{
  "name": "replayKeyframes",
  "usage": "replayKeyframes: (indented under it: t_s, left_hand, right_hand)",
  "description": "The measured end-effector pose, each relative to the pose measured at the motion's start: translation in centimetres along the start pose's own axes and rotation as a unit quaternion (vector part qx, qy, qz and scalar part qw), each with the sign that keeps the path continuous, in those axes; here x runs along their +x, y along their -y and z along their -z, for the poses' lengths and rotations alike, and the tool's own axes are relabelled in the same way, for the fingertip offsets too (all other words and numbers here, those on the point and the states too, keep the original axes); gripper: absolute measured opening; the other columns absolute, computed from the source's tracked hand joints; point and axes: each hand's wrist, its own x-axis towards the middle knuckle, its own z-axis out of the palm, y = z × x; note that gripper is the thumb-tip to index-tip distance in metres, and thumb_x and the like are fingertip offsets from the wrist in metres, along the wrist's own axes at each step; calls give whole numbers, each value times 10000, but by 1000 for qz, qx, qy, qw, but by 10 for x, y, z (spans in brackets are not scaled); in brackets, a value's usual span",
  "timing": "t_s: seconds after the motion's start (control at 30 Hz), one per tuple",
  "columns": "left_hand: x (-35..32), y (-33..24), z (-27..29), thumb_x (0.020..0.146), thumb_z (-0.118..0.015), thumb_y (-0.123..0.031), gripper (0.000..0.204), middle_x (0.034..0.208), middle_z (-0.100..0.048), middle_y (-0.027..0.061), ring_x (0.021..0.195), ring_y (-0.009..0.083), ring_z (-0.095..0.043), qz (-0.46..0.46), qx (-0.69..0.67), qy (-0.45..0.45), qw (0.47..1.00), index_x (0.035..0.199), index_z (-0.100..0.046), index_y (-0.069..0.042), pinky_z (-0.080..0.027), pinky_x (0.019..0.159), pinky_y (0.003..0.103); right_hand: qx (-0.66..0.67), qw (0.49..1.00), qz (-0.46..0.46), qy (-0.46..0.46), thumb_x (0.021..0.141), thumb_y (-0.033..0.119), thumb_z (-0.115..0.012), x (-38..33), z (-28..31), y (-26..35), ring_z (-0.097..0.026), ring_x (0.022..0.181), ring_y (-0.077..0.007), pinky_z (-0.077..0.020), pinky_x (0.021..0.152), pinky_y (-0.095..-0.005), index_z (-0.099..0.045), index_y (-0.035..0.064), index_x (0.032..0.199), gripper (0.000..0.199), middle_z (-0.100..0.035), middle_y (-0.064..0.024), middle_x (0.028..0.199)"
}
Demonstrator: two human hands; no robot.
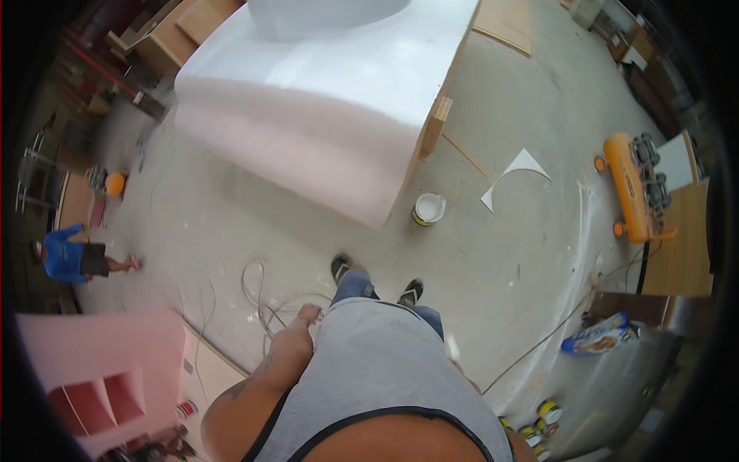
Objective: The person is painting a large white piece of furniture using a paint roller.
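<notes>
One left hand (pixel 296 329) hangs loose and empty above coiled hose (pixel 262 296) on the concrete floor (pixel 493 254). The right hand is out of sight. A white bucket (pixel 429 209) sits by the foam-covered frame's (pixel 323 115) corner.

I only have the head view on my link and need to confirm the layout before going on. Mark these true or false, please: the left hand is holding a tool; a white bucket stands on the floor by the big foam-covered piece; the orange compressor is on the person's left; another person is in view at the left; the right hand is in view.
The left hand is holding a tool: false, it hangs bare beside the hip, above loose cable on the floor.
A white bucket stands by the big foam-covered piece: true.
The orange compressor is on the person's left: false, it is on the right.
Another person is at the left: true.
The right hand shows: false, it is out of view.
</notes>
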Motion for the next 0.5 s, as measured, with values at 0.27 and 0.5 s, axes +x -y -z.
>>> replayKeyframes:
  t_s: [0.27, 0.5]
  left_hand:
    - [80, -167, 181, 978, -517, -309, 341, 794, -743, 112, 723, 195, -682, -187, 73, 53, 978, 961, -731, -44, -528, 771, 372]
    - [139, -183, 179, 987, -563, -249, 273, 963, -705, 131, 875, 225, -676, -347, 211, 169, 898, 1121, -628, -20, -523, 826, 386]
  right_hand:
    - [721, 467, -481, -175, 1047, 313, -512, -13, -4, 261, -459, 438, -186, -387, 405, -349, -477, 129, 719, 377, -446, -11, 566]
    - [793, 373, -444, -185, 1040, 237, -557, 124, 13, 400, -397, 478, -113, -334, 413, -295, -470, 160, 806, 261, -421, 20, 622]
